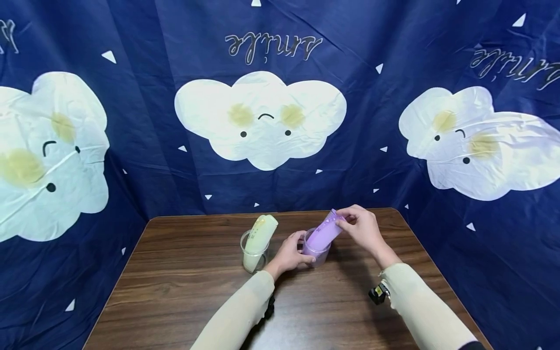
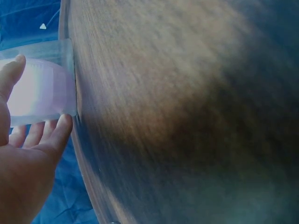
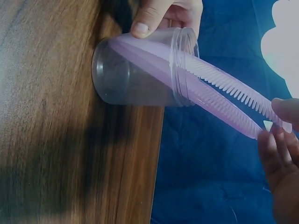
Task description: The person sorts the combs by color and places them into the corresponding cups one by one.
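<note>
A clear plastic jar (image 3: 112,74) stands on the table with two purple combs (image 1: 322,235) leaning inside it, their toothed ends sticking out past the rim. My left hand (image 1: 290,253) grips this jar, thumb on one side and fingers on the other. At the upper end of the combs my right hand (image 1: 359,226) pinches them between thumb and fingertips. In the right wrist view the toothed edges lie slightly apart. To the left, a second clear jar (image 1: 261,262) holds a pale green comb (image 1: 261,238), tilted right; whether it is one or several, I cannot tell.
The brown wooden table (image 1: 183,291) ends at its back edge just behind the jars. A dark blue curtain (image 1: 144,146) with white clouds hangs behind and on both sides.
</note>
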The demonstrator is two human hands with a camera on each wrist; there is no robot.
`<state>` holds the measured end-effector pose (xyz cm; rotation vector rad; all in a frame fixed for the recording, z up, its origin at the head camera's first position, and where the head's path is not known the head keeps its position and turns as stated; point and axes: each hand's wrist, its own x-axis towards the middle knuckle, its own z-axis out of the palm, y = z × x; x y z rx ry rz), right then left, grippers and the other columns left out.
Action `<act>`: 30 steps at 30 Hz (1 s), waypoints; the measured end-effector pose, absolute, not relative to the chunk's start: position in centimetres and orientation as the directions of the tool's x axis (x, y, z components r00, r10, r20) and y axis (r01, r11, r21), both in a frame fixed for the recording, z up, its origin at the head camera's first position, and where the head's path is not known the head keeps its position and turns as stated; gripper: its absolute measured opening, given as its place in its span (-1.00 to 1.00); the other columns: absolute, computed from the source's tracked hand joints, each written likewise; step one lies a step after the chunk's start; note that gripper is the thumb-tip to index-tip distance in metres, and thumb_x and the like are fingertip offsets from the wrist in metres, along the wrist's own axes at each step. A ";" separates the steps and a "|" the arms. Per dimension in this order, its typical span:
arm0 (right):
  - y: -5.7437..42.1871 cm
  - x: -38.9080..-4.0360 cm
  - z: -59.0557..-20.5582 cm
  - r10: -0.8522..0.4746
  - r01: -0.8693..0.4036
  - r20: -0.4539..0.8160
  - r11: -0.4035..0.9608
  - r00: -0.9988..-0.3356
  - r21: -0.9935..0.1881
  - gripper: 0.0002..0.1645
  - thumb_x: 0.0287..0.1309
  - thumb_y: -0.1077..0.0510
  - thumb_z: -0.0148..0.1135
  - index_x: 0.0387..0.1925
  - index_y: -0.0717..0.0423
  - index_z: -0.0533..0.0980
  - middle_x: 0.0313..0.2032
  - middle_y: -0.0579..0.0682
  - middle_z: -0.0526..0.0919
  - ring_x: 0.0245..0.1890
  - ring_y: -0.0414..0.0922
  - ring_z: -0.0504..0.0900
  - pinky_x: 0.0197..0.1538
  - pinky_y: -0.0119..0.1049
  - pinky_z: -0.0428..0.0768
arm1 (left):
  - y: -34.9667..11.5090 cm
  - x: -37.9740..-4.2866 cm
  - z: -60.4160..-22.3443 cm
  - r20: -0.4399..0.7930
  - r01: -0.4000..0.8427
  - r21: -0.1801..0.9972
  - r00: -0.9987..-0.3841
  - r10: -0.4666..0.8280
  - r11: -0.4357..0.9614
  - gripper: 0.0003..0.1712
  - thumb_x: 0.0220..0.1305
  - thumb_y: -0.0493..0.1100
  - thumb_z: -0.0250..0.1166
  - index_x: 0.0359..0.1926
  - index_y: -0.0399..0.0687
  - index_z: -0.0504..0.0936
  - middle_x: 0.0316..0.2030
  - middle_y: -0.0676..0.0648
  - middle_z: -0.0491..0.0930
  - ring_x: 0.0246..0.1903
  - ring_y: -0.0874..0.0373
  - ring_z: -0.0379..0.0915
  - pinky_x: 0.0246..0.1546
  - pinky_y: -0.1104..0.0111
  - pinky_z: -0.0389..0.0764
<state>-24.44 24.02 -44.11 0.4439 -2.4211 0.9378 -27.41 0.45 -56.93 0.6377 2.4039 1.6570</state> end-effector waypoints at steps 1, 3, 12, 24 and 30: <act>24.0 -24.5 -44.1 -0.115 -0.461 0.559 0.712 -0.821 -0.530 -0.71 -0.04 0.31 0.60 -0.20 0.14 0.78 -0.32 0.00 0.74 -0.38 -0.09 0.68 -0.30 -0.19 0.68 | 0.5 -27.4 -57.0 0.114 0.258 0.919 -0.897 0.426 0.298 -0.08 -0.05 -0.25 0.67 0.34 -0.20 0.43 0.22 -0.21 0.49 0.22 -0.08 0.51 0.11 0.32 0.68; 24.0 -24.5 -44.0 -0.114 -0.460 0.561 0.714 -0.820 -0.528 -0.71 -0.05 0.31 0.60 -0.20 0.14 0.78 -0.32 0.00 0.73 -0.37 -0.05 0.66 -0.29 -0.20 0.64 | 0.6 -27.5 -57.1 0.114 0.260 0.918 -0.897 0.427 0.301 -0.08 -0.05 -0.25 0.67 0.34 -0.19 0.43 0.22 -0.20 0.49 0.22 -0.07 0.51 0.11 0.31 0.68; 24.2 -24.4 -44.0 -0.092 -0.424 0.530 0.721 -0.843 -0.548 -0.69 -0.04 0.29 0.59 -0.16 0.12 0.77 -0.30 0.02 0.68 -0.33 -0.02 0.64 -0.28 -0.33 0.54 | 0.5 -27.3 -56.9 0.139 0.298 0.895 -0.894 0.426 0.333 -0.07 -0.07 -0.21 0.68 0.33 -0.18 0.45 0.20 -0.20 0.52 0.20 -0.08 0.54 0.13 0.17 0.68; 24.8 -24.6 -44.6 -0.069 -0.400 0.533 0.743 -0.843 -0.537 -0.69 -0.02 0.33 0.55 -0.15 0.16 0.76 -0.31 0.05 0.68 -0.34 -0.07 0.61 -0.28 -0.41 0.49 | 0.7 -27.0 -56.9 0.160 0.309 0.895 -0.895 0.415 0.322 -0.08 -0.08 -0.23 0.68 0.33 -0.16 0.46 0.17 -0.19 0.54 0.18 -0.08 0.55 0.14 0.16 0.67; 25.0 -24.1 -44.7 -0.066 -0.386 0.514 0.744 -0.855 -0.546 -0.66 0.02 0.33 0.53 -0.10 0.16 0.75 -0.24 0.09 0.69 -0.31 -0.05 0.63 -0.26 -0.37 0.52 | 0.6 -26.7 -56.8 0.162 0.323 0.878 -0.895 0.414 0.354 -0.06 -0.04 -0.20 0.67 0.37 -0.12 0.43 0.21 -0.19 0.55 0.20 -0.07 0.56 0.21 0.13 0.62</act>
